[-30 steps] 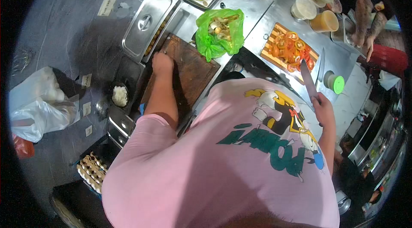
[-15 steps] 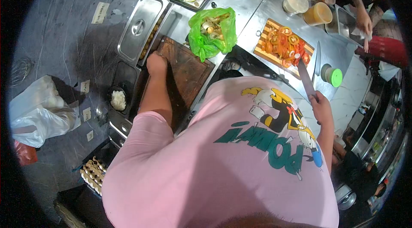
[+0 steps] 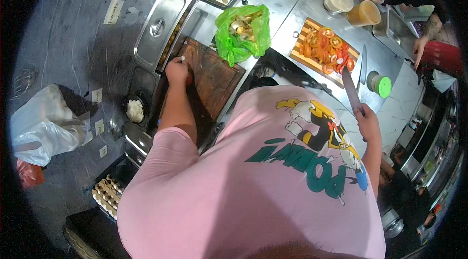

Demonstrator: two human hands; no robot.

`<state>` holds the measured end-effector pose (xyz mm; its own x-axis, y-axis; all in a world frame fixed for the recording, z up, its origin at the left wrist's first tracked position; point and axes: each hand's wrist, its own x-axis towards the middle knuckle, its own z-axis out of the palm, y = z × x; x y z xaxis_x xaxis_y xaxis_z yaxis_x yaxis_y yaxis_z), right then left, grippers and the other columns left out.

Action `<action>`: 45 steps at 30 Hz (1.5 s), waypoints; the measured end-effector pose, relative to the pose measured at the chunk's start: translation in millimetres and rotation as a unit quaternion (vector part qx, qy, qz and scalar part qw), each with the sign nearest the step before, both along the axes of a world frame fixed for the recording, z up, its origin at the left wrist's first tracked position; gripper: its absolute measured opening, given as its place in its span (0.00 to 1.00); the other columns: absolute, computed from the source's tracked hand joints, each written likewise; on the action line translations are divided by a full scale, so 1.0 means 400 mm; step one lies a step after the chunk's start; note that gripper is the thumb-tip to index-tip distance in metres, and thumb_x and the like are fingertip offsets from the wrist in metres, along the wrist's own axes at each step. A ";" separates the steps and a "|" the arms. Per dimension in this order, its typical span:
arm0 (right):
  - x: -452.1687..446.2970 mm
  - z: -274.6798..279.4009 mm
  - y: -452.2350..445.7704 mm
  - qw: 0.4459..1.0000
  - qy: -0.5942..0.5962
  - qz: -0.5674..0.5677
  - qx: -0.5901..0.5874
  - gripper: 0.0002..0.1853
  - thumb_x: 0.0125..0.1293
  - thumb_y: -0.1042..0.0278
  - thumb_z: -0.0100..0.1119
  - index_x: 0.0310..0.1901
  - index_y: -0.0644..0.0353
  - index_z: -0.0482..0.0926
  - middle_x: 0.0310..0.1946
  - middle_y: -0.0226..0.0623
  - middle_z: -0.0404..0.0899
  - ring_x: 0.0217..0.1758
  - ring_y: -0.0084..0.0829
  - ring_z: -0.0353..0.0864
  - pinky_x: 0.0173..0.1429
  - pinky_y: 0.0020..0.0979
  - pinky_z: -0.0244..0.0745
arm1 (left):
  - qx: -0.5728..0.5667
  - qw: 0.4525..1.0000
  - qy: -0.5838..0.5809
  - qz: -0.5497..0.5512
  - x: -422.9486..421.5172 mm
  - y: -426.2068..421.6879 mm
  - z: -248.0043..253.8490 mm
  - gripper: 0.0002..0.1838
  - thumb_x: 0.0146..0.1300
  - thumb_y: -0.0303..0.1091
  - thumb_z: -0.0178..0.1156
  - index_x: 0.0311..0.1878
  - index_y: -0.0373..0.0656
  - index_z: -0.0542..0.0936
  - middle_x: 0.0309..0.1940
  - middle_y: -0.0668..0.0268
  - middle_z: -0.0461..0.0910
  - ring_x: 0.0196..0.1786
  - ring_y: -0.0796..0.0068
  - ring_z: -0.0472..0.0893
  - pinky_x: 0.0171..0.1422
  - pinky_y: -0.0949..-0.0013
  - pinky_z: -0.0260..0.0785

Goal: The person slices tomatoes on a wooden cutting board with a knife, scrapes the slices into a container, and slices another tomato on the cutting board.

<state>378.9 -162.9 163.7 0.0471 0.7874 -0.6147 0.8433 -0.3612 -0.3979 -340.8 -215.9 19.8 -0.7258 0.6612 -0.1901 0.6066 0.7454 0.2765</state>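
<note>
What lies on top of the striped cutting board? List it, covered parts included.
Sliced tomatoes lie heaped on the striped cutting board, its stripes showing at the edges. The wood directly beneath the heap is covered.

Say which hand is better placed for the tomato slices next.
Probably the right hand: it holds a knife, tip near the tomato slices; the left hand is by the brown cutting board.

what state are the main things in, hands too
Left hand: curled, hold unclear
Right hand: closed on large knife
Second knife: lying down
Tomatoes: sliced, piled
Green bag: open, contents showing
Steel lid: leaving contents partly exposed
Green-lidded jar: closed
</note>
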 end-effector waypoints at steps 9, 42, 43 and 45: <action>-0.006 0.006 0.005 1.000 0.016 0.000 0.005 0.15 0.80 0.60 0.62 0.51 0.67 0.83 0.31 0.42 0.81 0.34 0.31 0.76 0.43 0.39 0.74 | -0.074 0.994 0.060 -0.052 0.022 0.030 0.045 0.16 0.70 0.42 0.69 0.51 0.41 0.93 0.48 0.43 0.91 0.54 0.39 0.90 0.62 0.44 0.82; 0.064 0.033 -0.057 1.000 -0.019 -0.016 0.001 0.18 0.80 0.55 0.60 0.54 0.64 0.84 0.39 0.55 0.88 0.42 0.52 0.87 0.51 0.49 0.80 | -0.152 0.969 0.134 -0.144 -0.028 0.039 -0.023 0.19 0.69 0.43 0.66 0.45 0.33 0.92 0.46 0.40 0.91 0.52 0.37 0.91 0.59 0.41 0.82; 0.066 0.030 -0.056 1.000 -0.013 -0.018 0.000 0.18 0.80 0.55 0.60 0.54 0.64 0.84 0.39 0.54 0.88 0.42 0.52 0.87 0.51 0.49 0.80 | -0.147 0.973 0.123 -0.131 -0.001 0.043 0.000 0.19 0.70 0.42 0.66 0.44 0.33 0.92 0.45 0.40 0.91 0.51 0.38 0.91 0.58 0.41 0.82; 0.072 0.030 -0.051 1.000 -0.007 -0.022 0.004 0.18 0.80 0.55 0.60 0.55 0.64 0.84 0.39 0.54 0.88 0.41 0.52 0.87 0.51 0.48 0.80 | -0.138 0.977 0.113 -0.120 0.024 0.049 0.028 0.19 0.70 0.42 0.65 0.44 0.32 0.92 0.45 0.40 0.91 0.51 0.38 0.92 0.58 0.41 0.82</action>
